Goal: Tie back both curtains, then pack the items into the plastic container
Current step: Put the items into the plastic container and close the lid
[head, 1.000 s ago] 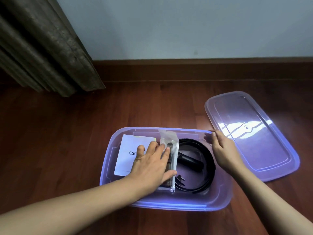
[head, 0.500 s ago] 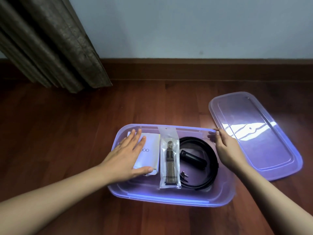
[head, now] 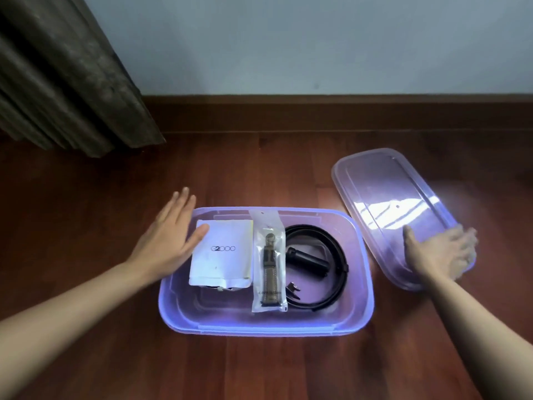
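Three items sat inside the translucent purple plastic container: a white paper pouch at 9 o'clock, a brown watch strap in a clear bag dead centre, and a coiled black belt at 3. The left hand hovered flat over the tub's 10 o'clock corner, fingers straight, holding nothing. The right hand lay on the matching purple lid at 2 o'clock, thumb splayed wide, fingers blurry.
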